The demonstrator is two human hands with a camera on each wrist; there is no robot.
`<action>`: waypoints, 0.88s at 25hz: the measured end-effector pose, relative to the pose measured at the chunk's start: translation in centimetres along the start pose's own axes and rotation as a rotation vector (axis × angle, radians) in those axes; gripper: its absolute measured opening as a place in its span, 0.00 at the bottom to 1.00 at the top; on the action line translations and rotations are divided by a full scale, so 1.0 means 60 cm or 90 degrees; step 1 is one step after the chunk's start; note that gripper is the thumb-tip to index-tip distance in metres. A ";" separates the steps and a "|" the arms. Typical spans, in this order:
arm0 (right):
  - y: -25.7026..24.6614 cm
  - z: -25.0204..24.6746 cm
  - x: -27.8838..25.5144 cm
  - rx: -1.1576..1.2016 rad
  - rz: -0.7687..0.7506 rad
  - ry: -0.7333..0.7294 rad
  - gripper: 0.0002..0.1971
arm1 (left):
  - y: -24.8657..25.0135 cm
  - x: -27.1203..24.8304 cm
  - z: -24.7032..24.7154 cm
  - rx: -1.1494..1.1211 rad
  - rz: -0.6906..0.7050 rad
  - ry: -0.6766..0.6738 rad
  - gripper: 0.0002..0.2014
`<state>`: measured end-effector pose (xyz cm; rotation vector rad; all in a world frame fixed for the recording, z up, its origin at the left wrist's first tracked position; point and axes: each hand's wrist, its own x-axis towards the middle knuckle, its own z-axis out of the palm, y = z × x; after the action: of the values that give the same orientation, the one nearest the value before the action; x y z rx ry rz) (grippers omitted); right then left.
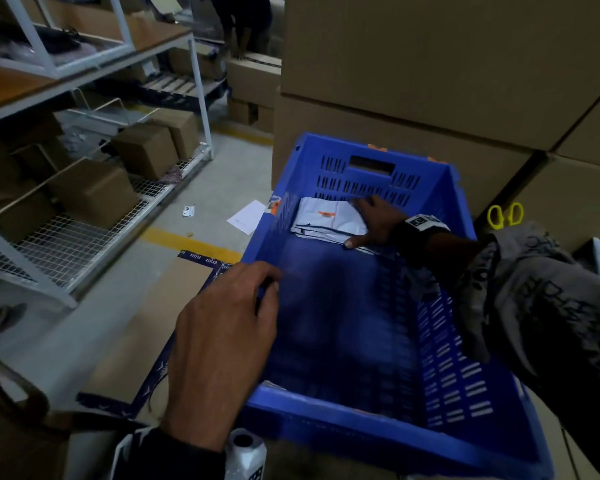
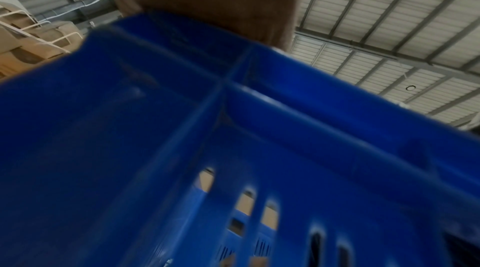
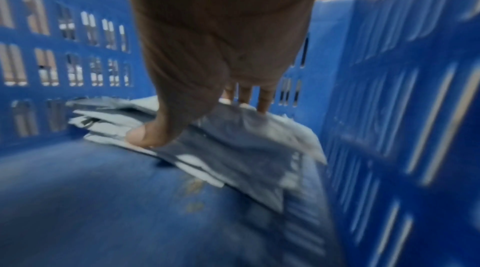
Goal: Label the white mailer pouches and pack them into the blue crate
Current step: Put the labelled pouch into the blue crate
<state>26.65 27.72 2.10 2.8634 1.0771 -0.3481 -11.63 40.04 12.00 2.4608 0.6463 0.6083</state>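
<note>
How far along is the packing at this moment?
Done: a few white pouches already lie stacked at the far end of the crate. In hand: the right hand presses on that stack, fingers spread; the left hand rests at the crate's near-left rim. Left: most of the crate floor is bare. No unlabelled pouches are in view.

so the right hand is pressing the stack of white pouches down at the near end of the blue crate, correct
Not quite: the right hand is pressing the stack of white pouches down at the far end of the blue crate, against the slotted end wall with the handle cutout. The head view shows it.
</note>
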 end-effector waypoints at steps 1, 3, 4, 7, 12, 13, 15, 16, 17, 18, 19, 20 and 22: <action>-0.004 0.002 0.003 0.006 -0.013 0.006 0.62 | 0.000 0.001 0.000 0.001 -0.003 -0.004 0.06; -0.014 0.004 0.005 0.000 -0.011 0.001 0.59 | 0.000 0.002 -0.001 0.002 -0.009 -0.012 0.06; -0.019 0.008 0.003 -0.006 0.000 -0.015 0.60 | 0.000 0.002 -0.001 0.000 -0.011 -0.014 0.06; -0.036 0.016 -0.010 0.028 0.028 0.018 0.55 | -0.001 0.004 0.000 -0.008 -0.009 -0.013 0.06; -0.068 0.045 -0.020 0.016 0.020 0.019 0.38 | -0.002 0.002 -0.001 -0.006 -0.024 -0.027 0.07; -0.072 0.049 -0.018 0.027 0.036 -0.004 0.38 | -0.002 0.003 -0.002 -0.005 -0.026 -0.028 0.07; -0.076 0.053 -0.014 0.042 0.039 0.015 0.37 | -0.001 0.004 -0.002 -0.008 -0.031 -0.033 0.07; -0.077 0.053 -0.015 0.046 0.035 0.034 0.37 | -0.002 0.005 -0.002 -0.009 -0.033 -0.036 0.07; -0.076 0.054 -0.015 0.051 0.034 0.043 0.38 | -0.003 0.005 -0.002 -0.008 -0.036 -0.041 0.07; -0.073 0.055 -0.014 0.058 0.039 0.036 0.39 | -0.003 0.005 -0.002 -0.008 -0.038 -0.044 0.07; -0.068 0.056 -0.015 0.066 0.042 0.023 0.39 | -0.003 0.005 -0.002 -0.010 -0.039 -0.046 0.07; -0.063 0.056 -0.012 0.074 0.040 0.017 0.39 | -0.004 0.005 -0.003 -0.013 -0.038 -0.046 0.07; -0.047 0.054 -0.004 0.076 0.017 0.038 0.37 | -0.006 0.006 -0.002 -0.015 -0.040 -0.045 0.07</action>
<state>24.01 29.27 -0.96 3.0090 1.0607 -0.3375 -11.52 40.53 11.99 2.4179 0.6818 0.4987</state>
